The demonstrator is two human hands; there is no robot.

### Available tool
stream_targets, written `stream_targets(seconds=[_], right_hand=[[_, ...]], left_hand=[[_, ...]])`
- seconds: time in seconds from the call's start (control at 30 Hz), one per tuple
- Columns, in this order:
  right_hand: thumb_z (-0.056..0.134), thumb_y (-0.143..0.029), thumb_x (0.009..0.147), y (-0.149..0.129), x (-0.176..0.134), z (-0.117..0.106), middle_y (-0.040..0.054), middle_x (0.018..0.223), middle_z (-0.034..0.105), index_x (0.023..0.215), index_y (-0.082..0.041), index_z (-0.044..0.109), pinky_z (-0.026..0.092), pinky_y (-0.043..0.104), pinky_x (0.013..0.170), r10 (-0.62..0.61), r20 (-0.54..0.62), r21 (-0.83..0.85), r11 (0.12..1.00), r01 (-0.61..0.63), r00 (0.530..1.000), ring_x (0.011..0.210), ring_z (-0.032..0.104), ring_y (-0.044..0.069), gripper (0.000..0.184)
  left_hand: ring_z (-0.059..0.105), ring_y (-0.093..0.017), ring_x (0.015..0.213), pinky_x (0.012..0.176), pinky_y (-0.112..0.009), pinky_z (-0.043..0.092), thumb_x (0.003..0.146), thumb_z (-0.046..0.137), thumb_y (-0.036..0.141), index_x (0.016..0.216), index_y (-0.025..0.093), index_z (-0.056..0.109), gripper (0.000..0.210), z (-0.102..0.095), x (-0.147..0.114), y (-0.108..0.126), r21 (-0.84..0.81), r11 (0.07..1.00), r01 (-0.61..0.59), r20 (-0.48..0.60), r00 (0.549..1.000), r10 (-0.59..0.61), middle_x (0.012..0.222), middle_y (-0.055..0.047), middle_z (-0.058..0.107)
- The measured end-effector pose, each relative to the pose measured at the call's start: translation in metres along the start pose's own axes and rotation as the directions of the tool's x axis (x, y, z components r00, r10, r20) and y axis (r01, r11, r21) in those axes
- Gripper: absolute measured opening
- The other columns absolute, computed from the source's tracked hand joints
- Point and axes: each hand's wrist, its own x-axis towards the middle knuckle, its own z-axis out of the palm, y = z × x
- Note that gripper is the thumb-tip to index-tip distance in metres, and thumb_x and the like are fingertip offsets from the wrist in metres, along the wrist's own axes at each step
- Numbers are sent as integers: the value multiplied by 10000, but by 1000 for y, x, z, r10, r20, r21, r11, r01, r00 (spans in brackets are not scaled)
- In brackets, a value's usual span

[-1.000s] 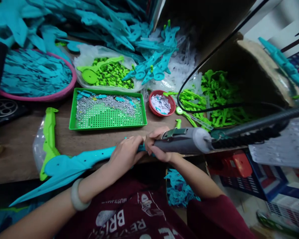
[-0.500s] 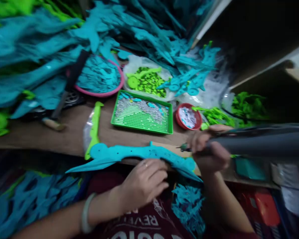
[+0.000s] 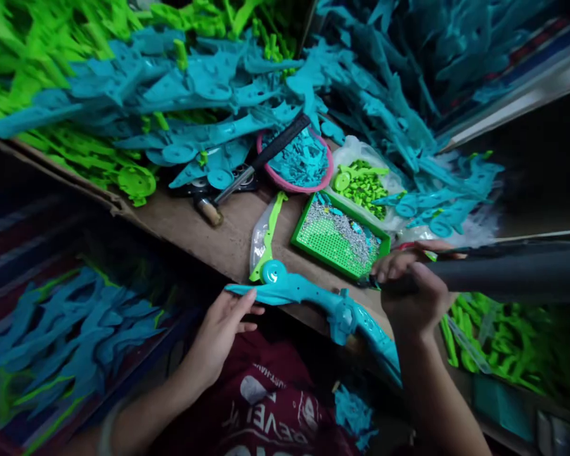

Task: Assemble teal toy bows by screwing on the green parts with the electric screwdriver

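A long blue plastic bow-shaped part (image 3: 308, 291) lies slanting along the bench's front edge, with a round disc near its left end. My left hand (image 3: 228, 323) has its pointed left tip between thumb and fingers. My right hand (image 3: 411, 285) is wrapped round a dark, thick-bodied electric screwdriver (image 3: 513, 272), held above the part's right side. The screwdriver's tip points left, near a green perforated tray (image 3: 308, 244) of small screws and blue bits. Behind the part's disc lies a slim green plastic piece (image 3: 269, 240) with clear film.
A hammer (image 3: 261, 161) leans on a pink basin (image 3: 330, 174) of blue pieces. Beside it, a clear bag (image 3: 396, 183) holds small green parts. Blue parts (image 3: 185, 88) are heaped behind, more blue parts (image 3: 71, 329) lie lower left, and green parts (image 3: 513, 354) lie right.
My left hand has gone from the middle of the blue part to its left tip. The view has swung left, and a blue piece now sits across the part's middle.
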Motion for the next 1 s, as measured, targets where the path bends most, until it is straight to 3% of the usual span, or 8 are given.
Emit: stream_targets(seconds=[0.2,0.33,0.4,0.53,0.63,0.73,0.83,1.0], right_hand=[[626,-245,837,4,2,54,-79,558,543,1033,-256,596,514,298,487,-15,168,58,998,5,986,442,543,131,199],[598,-200,829,11,10,69,-82,566,536,1022,-271,587,505,294,479,-71,172,87,995,56,983,434,524,122,206],[583,-193,827,13,14,69,-84,562,524,1033,-274,586,489,285,470,-84,130,98,993,71,988,423,500,115,221],[586,-221,816,12,13,58,-86,549,505,1047,-265,576,481,290,475,-71,73,68,996,66,995,425,496,122,235],[585,-214,824,11,7,44,-78,551,508,1011,-263,587,490,299,494,-57,58,48,997,54,997,443,514,131,194],[591,-214,838,13,2,32,-79,556,507,981,-269,599,486,284,500,-58,32,49,997,56,998,447,507,124,153],[595,-205,839,18,0,27,-82,557,504,981,-269,595,482,273,501,-60,27,69,996,59,998,452,504,119,156],[594,-180,835,22,-7,26,-82,568,537,1068,-293,580,489,285,496,-61,60,79,995,56,996,457,523,134,260]], left_hand=[[674,-220,879,702,-354,592,874,639,569,1042,209,548,409,-12,-11,-4,242,925,-292,-50,949,313,977,-58,629],[565,-315,1197,993,-476,515,786,797,388,1213,207,546,528,-17,1,15,730,299,-615,42,477,878,1260,-137,548],[533,-330,1254,1047,-497,473,849,738,347,1239,209,555,452,-15,7,23,761,94,-642,254,428,867,1323,-143,537],[634,-225,1041,947,-383,518,954,594,278,1026,215,624,100,-8,6,12,703,177,-689,327,533,780,1106,-72,617],[646,-204,981,874,-337,546,892,680,348,942,220,610,154,-7,-6,-12,600,557,-574,58,725,686,1045,-50,610],[659,-229,1017,840,-366,586,827,731,491,1055,226,572,384,-3,-18,-27,182,964,-193,-139,966,219,1074,-58,643],[639,-257,1111,851,-393,598,845,689,561,1062,215,609,416,5,-19,-24,-100,992,83,43,996,-79,1125,-74,674],[669,-235,999,809,-337,588,828,721,525,900,181,674,355,14,-13,-14,-95,995,44,61,997,-38,986,-66,715]])
